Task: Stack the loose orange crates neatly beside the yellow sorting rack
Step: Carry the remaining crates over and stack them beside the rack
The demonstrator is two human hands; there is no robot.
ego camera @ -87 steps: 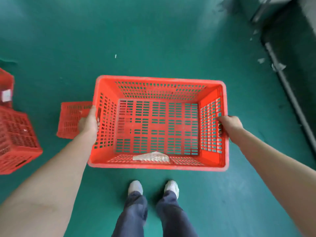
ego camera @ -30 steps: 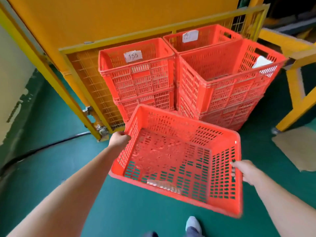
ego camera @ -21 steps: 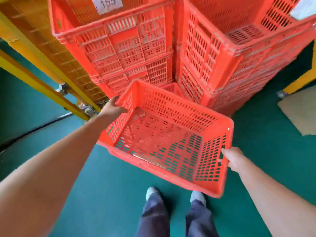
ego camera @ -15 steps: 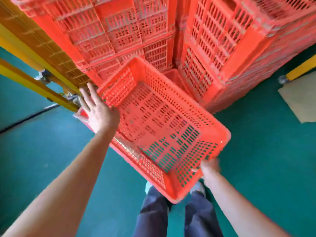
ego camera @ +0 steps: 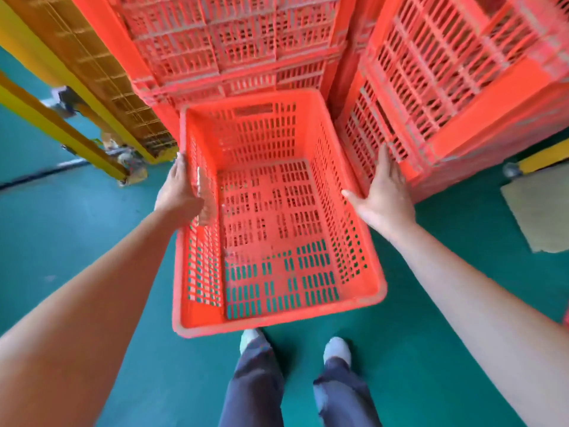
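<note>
An empty orange slatted crate (ego camera: 277, 315) lies in front of me, its far end pushed up between two stacks of orange crates, the left stack (ego camera: 231, 41) and the right stack (ego camera: 446, 72). Through its floor I see orange under the far part and green floor under the near part. My left hand (ego camera: 180, 189) lies flat against the crate's left wall, fingers pointing forward. My right hand (ego camera: 385, 192) rests at the right rim with straight fingers, thumb on the rim. The yellow rack (ego camera: 92, 66) stands at the left, behind the left stack.
A yellow floor rail (ego camera: 61, 127) runs diagonally at the left, with debris at its foot. A flat sheet of cardboard (ego camera: 542, 211) lies on the green floor at the right, near a yellow post base (ego camera: 545, 155). My feet (ego camera: 249, 337) stand just behind the crate.
I carried the crate to the stacks by the rack. It swung round to lie lengthwise and straight between the stacks, and both hands went from gripping its ends to lying flat on its sides.
</note>
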